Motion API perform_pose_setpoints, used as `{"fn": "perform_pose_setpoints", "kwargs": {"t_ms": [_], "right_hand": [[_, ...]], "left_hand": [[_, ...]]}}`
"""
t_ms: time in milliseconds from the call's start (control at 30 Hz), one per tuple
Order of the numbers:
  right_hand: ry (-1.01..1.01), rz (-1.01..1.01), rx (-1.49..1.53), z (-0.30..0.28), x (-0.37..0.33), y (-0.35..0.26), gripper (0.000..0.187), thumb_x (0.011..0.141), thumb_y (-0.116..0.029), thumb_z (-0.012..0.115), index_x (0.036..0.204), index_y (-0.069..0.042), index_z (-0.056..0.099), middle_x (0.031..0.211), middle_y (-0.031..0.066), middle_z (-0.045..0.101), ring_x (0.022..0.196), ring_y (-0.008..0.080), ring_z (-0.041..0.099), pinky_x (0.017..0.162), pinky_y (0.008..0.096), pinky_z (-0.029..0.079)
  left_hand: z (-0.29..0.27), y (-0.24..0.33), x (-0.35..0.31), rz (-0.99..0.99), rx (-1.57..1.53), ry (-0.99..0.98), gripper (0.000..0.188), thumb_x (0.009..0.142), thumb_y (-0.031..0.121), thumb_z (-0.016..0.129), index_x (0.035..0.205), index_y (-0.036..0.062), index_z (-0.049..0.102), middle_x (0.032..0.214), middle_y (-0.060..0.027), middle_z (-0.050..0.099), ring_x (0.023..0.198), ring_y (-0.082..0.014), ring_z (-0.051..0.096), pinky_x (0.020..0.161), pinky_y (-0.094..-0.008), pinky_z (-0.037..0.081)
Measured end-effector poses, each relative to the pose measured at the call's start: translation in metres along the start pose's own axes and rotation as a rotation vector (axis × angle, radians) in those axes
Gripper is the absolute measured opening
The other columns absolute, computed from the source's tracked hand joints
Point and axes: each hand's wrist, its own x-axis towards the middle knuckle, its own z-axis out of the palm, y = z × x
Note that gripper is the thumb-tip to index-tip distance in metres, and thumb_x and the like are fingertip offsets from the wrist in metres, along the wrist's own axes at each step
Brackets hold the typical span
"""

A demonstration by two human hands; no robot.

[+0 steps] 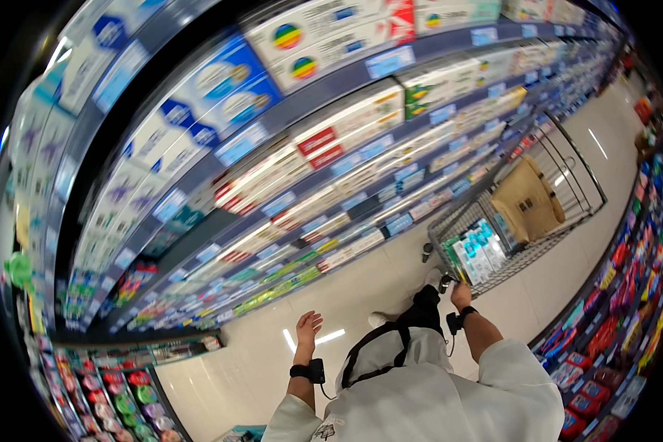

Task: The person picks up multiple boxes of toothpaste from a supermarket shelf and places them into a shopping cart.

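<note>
My left hand point(309, 326) hangs in the air over the floor, holding nothing, its fingers a little bent and apart. My right hand point(461, 295) is closed on the near corner of a wire shopping cart point(519, 269), which stands ahead and to the right. Inside the cart, close to that hand, lie white and blue packages point(480, 250). Behind them a brown paper bag point(529, 199) sits upright. Both wrists wear a black strap with a small device.
A long shelf unit point(309, 85) with rows of small boxes and blue-white price tags runs along the left and front. Brightly coloured packs fill another shelf point(604, 331) on the right. Round packs stand on a rack point(121, 394) at lower left. Pale shiny floor tiles point(346, 295) lie between.
</note>
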Motion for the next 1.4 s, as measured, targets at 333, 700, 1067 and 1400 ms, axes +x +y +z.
{"fn": "perform_pose_setpoints", "kwargs": {"t_ms": [333, 700, 1067, 1400], "right_hand": [[-0.063, 0.144, -0.102, -0.034, -0.018, -0.007, 0.035, 0.096, -0.032, 0.057, 0.103, 0.002, 0.061, 0.099, 0.0253, 0.068, 0.096, 0.0444, 0.065, 0.083, 0.0520, 0.052], [0.020, 0.068, -0.411, -0.021, -0.025, 0.022, 0.021, 0.097, -0.024, 0.054, 0.096, -0.005, 0.063, 0.088, 0.0165, 0.071, 0.093, 0.0322, 0.067, 0.112, 0.0516, 0.025], [-0.022, 0.146, -0.329, -0.067, -0.018, 0.053, 0.028, 0.102, -0.025, 0.044, 0.103, -0.001, 0.058, 0.093, 0.0160, 0.070, 0.100, 0.0313, 0.065, 0.118, 0.0500, 0.019], [-0.079, 0.210, -0.368, -0.137, 0.020, 0.120, 0.025, 0.099, -0.027, 0.050, 0.110, -0.006, 0.059, 0.110, 0.0119, 0.065, 0.112, 0.0271, 0.060, 0.120, 0.0478, 0.019]], "left_hand": [[-0.113, -0.050, -0.063, -0.127, -0.126, 0.216, 0.037, 0.098, 0.023, 0.051, 0.130, 0.0039, 0.053, 0.124, -0.0135, 0.064, 0.112, -0.0246, 0.063, 0.091, -0.0351, 0.050], [-0.083, -0.039, -0.073, -0.143, -0.061, 0.076, 0.037, 0.096, 0.022, 0.053, 0.130, 0.0063, 0.054, 0.119, -0.0110, 0.068, 0.108, -0.0234, 0.065, 0.091, -0.0369, 0.050], [0.018, 0.012, -0.024, -0.127, 0.121, -0.098, 0.038, 0.099, 0.023, 0.055, 0.134, 0.0073, 0.052, 0.126, -0.0125, 0.064, 0.114, -0.0273, 0.064, 0.096, -0.0393, 0.050], [0.129, 0.048, 0.008, -0.199, 0.230, -0.177, 0.039, 0.098, 0.029, 0.059, 0.131, 0.0084, 0.056, 0.116, -0.0109, 0.069, 0.106, -0.0244, 0.066, 0.089, -0.0380, 0.051]]}}
